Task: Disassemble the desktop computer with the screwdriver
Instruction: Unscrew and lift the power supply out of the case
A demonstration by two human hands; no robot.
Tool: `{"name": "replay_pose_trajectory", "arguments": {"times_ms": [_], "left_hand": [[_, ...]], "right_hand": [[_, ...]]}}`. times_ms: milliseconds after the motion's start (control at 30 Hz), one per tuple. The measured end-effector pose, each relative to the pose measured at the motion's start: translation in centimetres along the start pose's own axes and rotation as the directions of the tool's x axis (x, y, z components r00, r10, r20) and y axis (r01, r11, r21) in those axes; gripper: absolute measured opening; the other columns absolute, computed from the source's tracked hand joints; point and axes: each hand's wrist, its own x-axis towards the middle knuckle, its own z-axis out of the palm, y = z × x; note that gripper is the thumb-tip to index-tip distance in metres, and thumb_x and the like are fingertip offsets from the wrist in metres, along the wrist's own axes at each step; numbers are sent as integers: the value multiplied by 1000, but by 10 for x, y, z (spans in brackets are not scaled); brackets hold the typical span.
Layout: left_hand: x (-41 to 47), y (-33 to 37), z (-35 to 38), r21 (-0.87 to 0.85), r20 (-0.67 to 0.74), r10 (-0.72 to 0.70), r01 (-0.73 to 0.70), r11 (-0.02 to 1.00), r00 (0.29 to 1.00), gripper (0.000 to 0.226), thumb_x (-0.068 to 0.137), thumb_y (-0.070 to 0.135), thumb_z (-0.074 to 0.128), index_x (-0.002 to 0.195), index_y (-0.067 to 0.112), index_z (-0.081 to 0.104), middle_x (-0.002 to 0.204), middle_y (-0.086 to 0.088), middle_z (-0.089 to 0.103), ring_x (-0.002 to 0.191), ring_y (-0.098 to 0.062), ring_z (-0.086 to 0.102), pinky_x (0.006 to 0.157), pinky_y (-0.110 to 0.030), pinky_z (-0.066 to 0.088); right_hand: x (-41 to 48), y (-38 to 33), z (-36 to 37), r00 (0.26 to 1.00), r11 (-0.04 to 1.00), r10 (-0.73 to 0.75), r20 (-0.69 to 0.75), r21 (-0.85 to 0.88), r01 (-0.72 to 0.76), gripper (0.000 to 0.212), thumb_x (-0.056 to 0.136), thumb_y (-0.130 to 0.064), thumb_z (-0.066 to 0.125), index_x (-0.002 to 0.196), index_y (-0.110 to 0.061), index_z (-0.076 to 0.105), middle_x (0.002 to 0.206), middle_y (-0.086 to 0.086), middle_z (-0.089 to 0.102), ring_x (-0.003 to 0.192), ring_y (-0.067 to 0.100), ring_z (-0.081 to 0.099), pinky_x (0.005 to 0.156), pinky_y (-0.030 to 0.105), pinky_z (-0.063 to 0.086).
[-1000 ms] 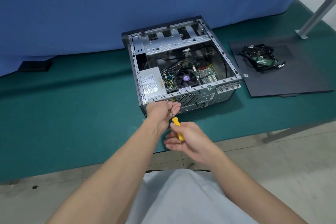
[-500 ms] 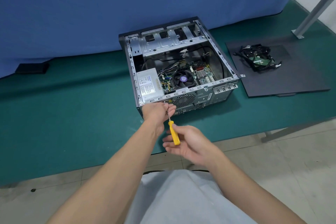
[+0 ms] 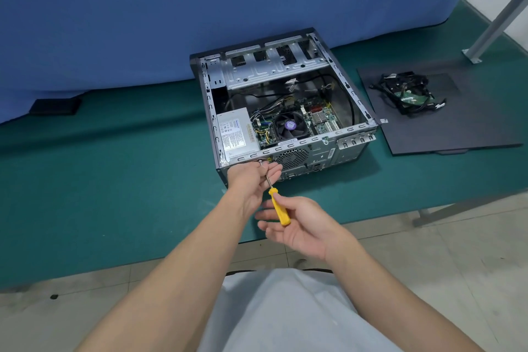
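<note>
- Yellow-handled screwdriver (image 3: 278, 206) points away from the person, its tip at a screw on the near rear panel of the desktop computer case (image 3: 320, 153), just near of the power supply (image 3: 238, 131).
- The left hand (image 3: 251, 177) has its fingers (image 3: 271, 173) curled round the metal shaft close to the tip, steadying it.
- The right hand (image 3: 297, 220) holds the handle lightly between thumb and loosely spread fingers.
- The case lies on its side, open, in the middle of the green bench (image 3: 114, 166), with the CPU fan (image 3: 288, 126) and motherboard exposed.
- To the right, well apart from the case, a removed drive with its cables (image 3: 408, 94) sits on the black side panel (image 3: 471, 128).
- Step in hand, as I judge it: backing out a rear-panel screw, probably one that holds the power supply.
- Next move calls for the tip seated square in the head, twirling the handle, and the left fingers ready to catch the loosened screw.
</note>
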Motion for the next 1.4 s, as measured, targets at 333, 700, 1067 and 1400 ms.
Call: {"name": "replay_pose_trajectory", "arguments": {"times_ms": [333, 700, 1067, 1400], "left_hand": [[2, -4, 0, 95, -100, 95, -85, 992, 990, 18, 89, -17, 52, 105, -11, 55, 86, -23, 65, 73, -28, 70, 59, -26, 59], [0, -2, -1, 108, -86, 89, -79, 991, 992, 10, 88, -17, 54, 94, -10, 57, 84, -23, 65, 70, -27, 70, 62, -29, 60], [3, 0, -1, 57, -108, 34, -28, 998, 994, 9, 90, -13, 53, 84, -10, 59, 83, -24, 66, 68, -27, 70, 59, -29, 60], [1, -1, -6, -48, -14, 23, -23, 999, 1000, 11, 94, -11, 46, 89, -10, 56, 83, -24, 66, 68, -27, 70, 58, -26, 59]], "right_hand": [[14, 15, 8, 904, 758, -348, -248, -642, 116, 5, 95, -11, 54, 94, -7, 52, 74, 12, 62, 49, 16, 61, 44, 21, 46], [14, 20, 18, 833, 659, -457, -311, -748, 82, 11, 93, -17, 59, 88, -8, 58, 60, 3, 65, 48, 13, 64, 47, 22, 49], [8, 15, 15, 928, 904, -269, -258, -401, 150, 11, 97, -8, 53, 91, 1, 55, 67, 11, 57, 46, 14, 59, 46, 23, 49], [5, 8, 10, 981, 987, -124, -148, -120, 106, 16, 98, -8, 50, 91, 5, 57, 70, 16, 60, 52, 17, 60, 48, 24, 50]]}}
